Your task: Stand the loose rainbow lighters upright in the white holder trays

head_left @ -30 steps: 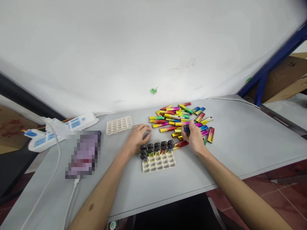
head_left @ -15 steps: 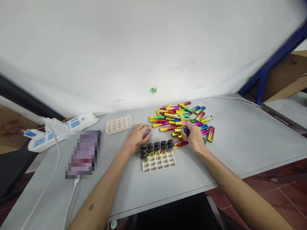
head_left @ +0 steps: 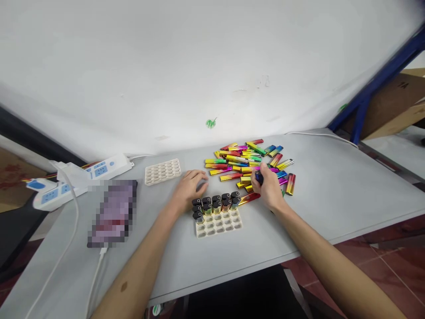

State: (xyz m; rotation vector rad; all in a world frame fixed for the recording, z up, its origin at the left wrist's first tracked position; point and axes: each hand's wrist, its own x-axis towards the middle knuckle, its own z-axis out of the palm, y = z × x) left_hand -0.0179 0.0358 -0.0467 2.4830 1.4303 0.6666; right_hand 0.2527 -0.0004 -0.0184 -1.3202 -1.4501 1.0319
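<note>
- Well left of both grips, a power strip [head_left: 106, 169] and a phone [head_left: 114, 210] on the table [head_left: 332, 186].
- Just left of the left hand, a flat tray [head_left: 162, 172] with rows of hollows.
- Left hand [head_left: 190, 189]: resting on the table, fingers loosely bent and spread from the thumb.
- Between the hands, nearer the person, a second tray [head_left: 219, 230]; black-topped lighters [head_left: 217, 206] stand upright along its far side and left corner.
- Beyond and around the right hand, a pile of shiny cases [head_left: 232, 164].
- Right hand [head_left: 270, 190]: wrapped round a dark-topped lighter [head_left: 259, 177], thumb near its top.
- Well right of that grip, a cardboard box [head_left: 381, 108].
</note>
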